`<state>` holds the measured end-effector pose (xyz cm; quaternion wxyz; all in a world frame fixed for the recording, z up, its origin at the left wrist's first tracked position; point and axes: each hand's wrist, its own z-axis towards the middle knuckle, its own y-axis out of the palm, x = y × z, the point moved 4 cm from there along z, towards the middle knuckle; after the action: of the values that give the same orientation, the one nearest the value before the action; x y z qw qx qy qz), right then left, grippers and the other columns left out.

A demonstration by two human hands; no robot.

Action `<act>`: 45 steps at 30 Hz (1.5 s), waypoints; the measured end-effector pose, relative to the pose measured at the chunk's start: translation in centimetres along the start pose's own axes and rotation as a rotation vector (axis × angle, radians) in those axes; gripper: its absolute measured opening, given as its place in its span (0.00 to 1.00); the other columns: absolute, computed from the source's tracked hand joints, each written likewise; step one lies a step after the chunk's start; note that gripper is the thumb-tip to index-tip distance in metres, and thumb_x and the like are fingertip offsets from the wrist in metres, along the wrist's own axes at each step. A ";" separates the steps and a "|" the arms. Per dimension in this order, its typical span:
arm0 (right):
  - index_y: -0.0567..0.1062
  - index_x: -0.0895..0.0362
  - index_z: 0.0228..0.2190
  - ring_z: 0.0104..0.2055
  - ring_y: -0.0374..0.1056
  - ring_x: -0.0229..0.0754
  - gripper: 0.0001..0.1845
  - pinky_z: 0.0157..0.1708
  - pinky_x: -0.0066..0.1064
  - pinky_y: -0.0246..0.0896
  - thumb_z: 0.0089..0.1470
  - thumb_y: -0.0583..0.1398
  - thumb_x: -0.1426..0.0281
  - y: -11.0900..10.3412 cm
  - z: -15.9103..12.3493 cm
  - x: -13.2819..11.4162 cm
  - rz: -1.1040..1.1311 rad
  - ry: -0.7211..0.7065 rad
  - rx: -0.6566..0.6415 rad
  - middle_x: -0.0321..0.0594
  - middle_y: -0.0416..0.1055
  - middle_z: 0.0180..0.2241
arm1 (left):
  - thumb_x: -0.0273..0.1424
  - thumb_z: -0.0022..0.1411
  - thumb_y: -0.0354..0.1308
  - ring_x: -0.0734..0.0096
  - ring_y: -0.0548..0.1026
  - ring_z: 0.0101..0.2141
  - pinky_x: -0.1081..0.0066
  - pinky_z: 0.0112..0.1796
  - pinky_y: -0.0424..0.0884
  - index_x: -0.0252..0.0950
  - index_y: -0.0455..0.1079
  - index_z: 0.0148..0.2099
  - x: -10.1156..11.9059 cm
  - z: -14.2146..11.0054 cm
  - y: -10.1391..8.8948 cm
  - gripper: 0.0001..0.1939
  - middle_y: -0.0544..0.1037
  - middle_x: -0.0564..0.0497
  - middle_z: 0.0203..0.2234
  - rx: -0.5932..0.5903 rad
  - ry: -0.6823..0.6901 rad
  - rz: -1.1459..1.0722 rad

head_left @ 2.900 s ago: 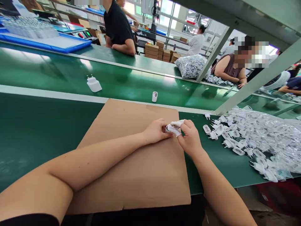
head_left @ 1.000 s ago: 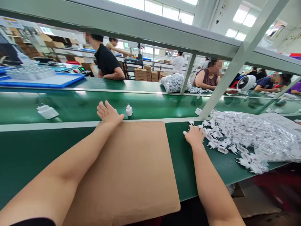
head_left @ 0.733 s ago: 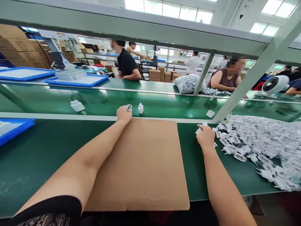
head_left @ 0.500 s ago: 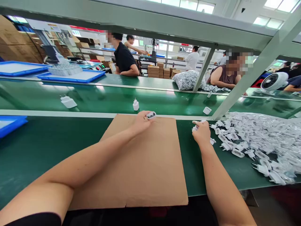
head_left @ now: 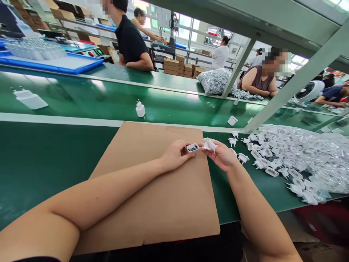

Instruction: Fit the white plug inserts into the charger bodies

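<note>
In the head view, the left hand (head_left: 175,155) pinches 1 open-ended white housing (head_left: 189,149) above the cardboard (head_left: 155,196), near its right edge. The right hand (head_left: 224,157), half curled, pinches white plastic (head_left: 210,145), how many pieces unclear, just beside that housing, while a heap of white plugs (head_left: 302,163) lies to the right on the green bench (head_left: 40,156)

White charger casing (head_left: 193,148) in left hand (head_left: 175,155)
</note>
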<state>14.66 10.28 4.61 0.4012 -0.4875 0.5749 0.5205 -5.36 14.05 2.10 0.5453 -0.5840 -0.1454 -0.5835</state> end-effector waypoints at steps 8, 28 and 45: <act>0.84 0.52 0.35 0.39 0.76 0.46 0.17 0.48 0.44 0.73 0.43 0.76 0.59 1.1 -0.9 -0.7 -0.356 -0.377 0.298 0.39 0.82 0.36 | 0.41 0.60 0.70 0.60 0.75 0.42 0.62 0.46 0.69 0.38 0.78 0.51 0.7 0.2 -0.1 0.19 0.81 0.47 0.40 -0.068 0.086 0.053; 0.84 0.49 0.38 0.44 0.77 0.51 0.09 0.50 0.45 0.70 0.54 0.65 0.65 3.4 -1.1 -0.9 -0.926 -0.621 0.188 0.38 0.83 0.37 | 0.42 0.59 0.71 0.60 0.74 0.41 0.64 0.48 0.69 0.40 0.81 0.42 0.0 0.5 0.2 0.13 0.81 0.50 0.34 -0.065 0.017 0.022; 0.81 0.52 0.31 0.41 0.69 0.49 0.11 0.52 0.45 0.56 0.45 0.62 0.77 3.8 -1.9 -1.0 -1.423 -0.940 0.323 0.39 0.73 0.31 | 0.44 0.57 0.68 0.67 0.72 0.34 0.71 0.36 0.66 0.37 0.81 0.37 0.4 0.5 0.0 0.15 0.77 0.53 0.27 -0.097 -0.011 -0.032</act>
<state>11.22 8.51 6.64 0.8917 -0.4025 -0.0250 0.2054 -4.96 14.24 2.56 0.5062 -0.6106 -0.1293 -0.5952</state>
